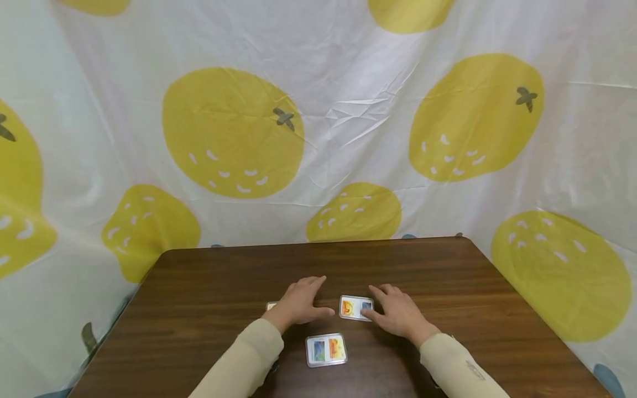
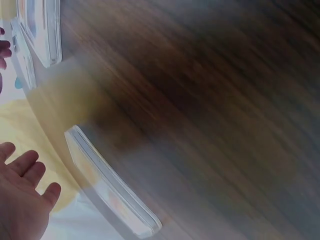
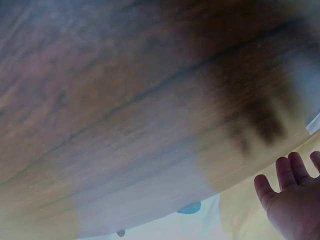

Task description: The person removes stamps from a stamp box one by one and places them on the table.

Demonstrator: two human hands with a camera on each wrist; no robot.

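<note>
Three flat clear plastic cases with colourful pictures inside lie on the table. The front case [image 1: 325, 350] shows a blue-green and an orange picture. Behind it to the right, another case [image 1: 356, 307] has my right hand [image 1: 398, 312] at its right edge, the thumb overlapping it in the head view. My left hand [image 1: 301, 304] hovers over the table with fingers extended and nothing in them. Beside its wrist, the third case [image 1: 270, 305] is mostly hidden. The right wrist view shows the right hand's fingers [image 3: 285, 172] spread apart.
The dark wood table [image 1: 224, 287] has rounded far corners. Right behind it hangs a white curtain [image 1: 348, 138] printed with yellow fruit.
</note>
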